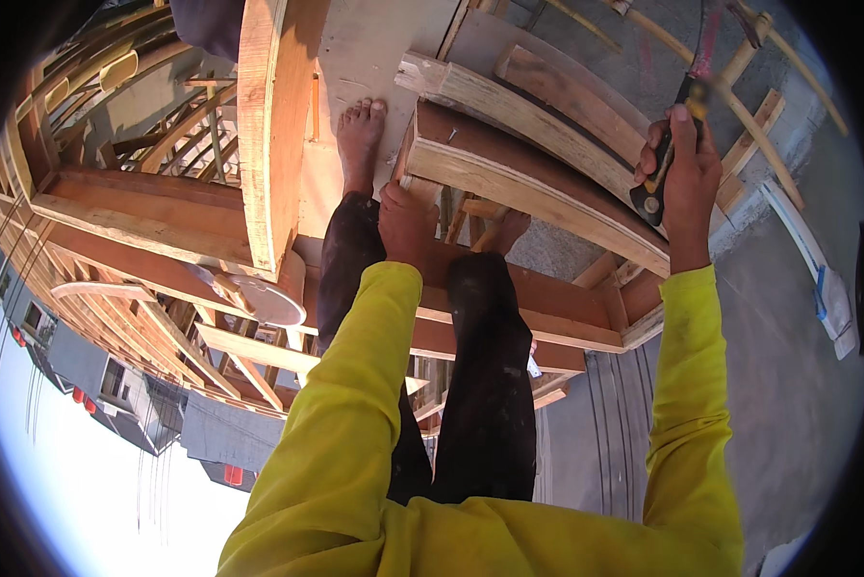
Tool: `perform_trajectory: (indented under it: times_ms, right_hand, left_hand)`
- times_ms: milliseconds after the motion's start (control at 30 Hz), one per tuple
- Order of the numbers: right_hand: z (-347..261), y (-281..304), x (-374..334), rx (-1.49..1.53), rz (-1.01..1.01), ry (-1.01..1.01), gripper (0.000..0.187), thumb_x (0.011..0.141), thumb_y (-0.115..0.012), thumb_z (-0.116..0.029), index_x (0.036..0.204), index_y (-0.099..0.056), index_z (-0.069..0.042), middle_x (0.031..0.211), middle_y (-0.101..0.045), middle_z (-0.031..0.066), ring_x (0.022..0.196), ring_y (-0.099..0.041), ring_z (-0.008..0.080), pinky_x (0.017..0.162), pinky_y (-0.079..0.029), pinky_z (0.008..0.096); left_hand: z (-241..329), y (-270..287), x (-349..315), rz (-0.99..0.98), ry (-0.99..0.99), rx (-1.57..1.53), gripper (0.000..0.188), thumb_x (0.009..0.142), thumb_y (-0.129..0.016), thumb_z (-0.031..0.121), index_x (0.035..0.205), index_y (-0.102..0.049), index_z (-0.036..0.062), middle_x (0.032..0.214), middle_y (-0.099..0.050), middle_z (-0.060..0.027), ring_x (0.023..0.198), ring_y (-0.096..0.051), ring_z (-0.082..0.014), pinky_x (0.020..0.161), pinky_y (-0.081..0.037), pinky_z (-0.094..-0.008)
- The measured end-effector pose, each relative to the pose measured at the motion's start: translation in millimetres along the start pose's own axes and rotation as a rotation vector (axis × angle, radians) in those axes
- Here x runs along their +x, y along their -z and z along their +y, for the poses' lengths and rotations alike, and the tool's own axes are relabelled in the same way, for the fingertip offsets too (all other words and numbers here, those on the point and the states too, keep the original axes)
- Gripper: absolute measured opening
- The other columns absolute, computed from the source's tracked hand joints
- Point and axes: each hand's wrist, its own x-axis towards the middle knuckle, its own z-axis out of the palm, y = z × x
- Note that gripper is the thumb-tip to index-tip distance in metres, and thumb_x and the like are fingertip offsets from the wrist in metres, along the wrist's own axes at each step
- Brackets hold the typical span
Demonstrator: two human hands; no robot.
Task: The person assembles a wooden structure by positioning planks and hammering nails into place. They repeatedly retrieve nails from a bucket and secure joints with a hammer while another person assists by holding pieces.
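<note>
My right hand (687,168) is raised at the right, closed round the black grip of what looks like a hammer (654,188). Its far end reaches the picture's upper rim, so the head is not plain to see. My left hand (408,223) holds the near left end of a curved wooden beam (538,197), its fingers bent against the wood. A nail (453,135) sticks up from the beam's brown face near that end. The hammer is apart from the nail.
My bare foot (362,125) stands on a board left of the beam. A tall plank (264,125) rises beside it. Curved boards (547,120) lie behind the beam. Timber framework (153,327) drops away at the left, with buildings below. A white bag (836,303) lies on the concrete.
</note>
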Motion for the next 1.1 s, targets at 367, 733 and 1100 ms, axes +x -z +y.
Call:
perform_trajectory:
  times_ms: [367, 733, 1100]
  right_hand:
    - [3.4, 22.8, -9.1, -0.385, -0.182, -0.14, 0.028, 0.103, -0.057, -0.035, 0.101, -0.056, -0.006, 0.068, -0.054, 0.0013, 0.052, -0.055, 0.0098, 0.047, -0.049, 0.0287]
    - [31.7, 22.4, -20.6, -0.58, -0.42, -0.115, 0.028, 0.099, -0.06, -0.028, 0.112, -0.057, -0.003, 0.079, -0.055, 0.0077, 0.064, -0.055, 0.0155, 0.056, -0.045, 0.0339]
    - [56.1, -11.5, -45.8, -0.713, -0.633, -0.303, 0.035, 0.102, -0.058, -0.027, 0.121, -0.055, 0.002, 0.062, -0.051, 0.001, 0.047, -0.052, 0.0116, 0.045, -0.046, 0.0294]
  left_hand:
    - [-5.4, -6.1, -2.9, -0.007, 0.031, 0.046, 0.073, 0.072, -0.085, 0.02, 0.124, -0.039, -0.0028, 0.117, -0.054, -0.0232, 0.11, -0.06, -0.0438, 0.091, -0.054, -0.0474]
    - [-1.2, -5.6, 7.3, 0.013, 0.012, 0.025, 0.074, 0.075, -0.085, 0.022, 0.124, -0.038, -0.0045, 0.117, -0.054, -0.026, 0.108, -0.06, -0.0456, 0.091, -0.053, -0.0488]
    - [5.0, -10.2, -2.9, 0.032, -0.007, -0.013, 0.071, 0.075, -0.085, 0.021, 0.123, -0.038, -0.0034, 0.118, -0.054, -0.0259, 0.109, -0.059, -0.046, 0.091, -0.052, -0.0496]
